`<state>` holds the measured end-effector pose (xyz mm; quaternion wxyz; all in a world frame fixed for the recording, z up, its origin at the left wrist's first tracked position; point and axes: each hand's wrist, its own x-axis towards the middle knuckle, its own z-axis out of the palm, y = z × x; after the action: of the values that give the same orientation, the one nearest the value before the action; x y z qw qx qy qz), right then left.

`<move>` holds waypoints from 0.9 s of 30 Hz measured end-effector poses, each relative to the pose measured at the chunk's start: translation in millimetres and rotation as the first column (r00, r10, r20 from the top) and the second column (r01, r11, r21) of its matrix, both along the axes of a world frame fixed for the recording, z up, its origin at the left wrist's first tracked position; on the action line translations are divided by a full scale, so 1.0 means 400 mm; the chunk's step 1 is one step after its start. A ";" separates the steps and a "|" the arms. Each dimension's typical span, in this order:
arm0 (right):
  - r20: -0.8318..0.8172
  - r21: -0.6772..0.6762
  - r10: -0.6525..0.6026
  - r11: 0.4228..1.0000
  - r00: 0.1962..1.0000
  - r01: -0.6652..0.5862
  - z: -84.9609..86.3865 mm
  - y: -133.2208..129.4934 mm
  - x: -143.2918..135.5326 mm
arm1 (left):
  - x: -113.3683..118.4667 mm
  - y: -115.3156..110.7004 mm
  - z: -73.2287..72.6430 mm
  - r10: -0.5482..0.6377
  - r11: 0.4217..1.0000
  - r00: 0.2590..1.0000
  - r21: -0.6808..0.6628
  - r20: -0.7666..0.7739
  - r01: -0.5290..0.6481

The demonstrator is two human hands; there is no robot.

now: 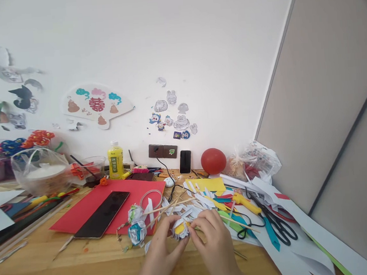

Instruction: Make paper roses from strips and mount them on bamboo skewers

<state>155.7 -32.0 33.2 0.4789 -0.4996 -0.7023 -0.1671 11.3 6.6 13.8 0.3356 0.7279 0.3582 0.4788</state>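
Between my two hands is a paper flower [179,228] with white outer petals and a yellow middle. My left hand [162,245] cups it from the left, thumb below and fingers behind. With thumb and forefinger, my right hand [212,239] pinches the flower's right edge at the yellow part. Left of my hands lie two more paper flowers, a blue and white one [137,233] and a green and white one [135,213]. Thin wooden sticks [173,206] and loose white paper strips [201,201] are just beyond my fingers.
A black tablet-like slab [103,216] rests on red card [69,216]. To the right are a yellow glue gun [246,203] with its cord, black scissors [277,223] and long white paper sheets [282,257]. Behind stand a yellow bottle [116,160], a phone [185,162] and a red balloon [213,161].
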 end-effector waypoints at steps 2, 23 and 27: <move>0.008 -0.001 -0.005 1.000 1.000 0.005 0.001 0.000 0.000 | 0.000 0.001 0.000 -0.003 1.000 1.000 0.003 -0.006 0.003; -0.134 -0.087 0.058 0.994 0.989 -0.070 -0.009 0.003 0.013 | -0.005 -0.012 0.019 0.011 0.999 0.998 0.034 -0.058 -0.009; -0.496 -0.226 0.155 0.927 0.854 -0.299 -0.011 0.015 0.016 | -0.005 -0.016 0.027 -0.018 0.999 0.997 0.039 -0.076 0.021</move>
<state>161.9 -26.0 28.6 0.5710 -0.5034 -0.6365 0.1239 9.1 0.0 24.7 0.3118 0.7557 0.3538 0.4545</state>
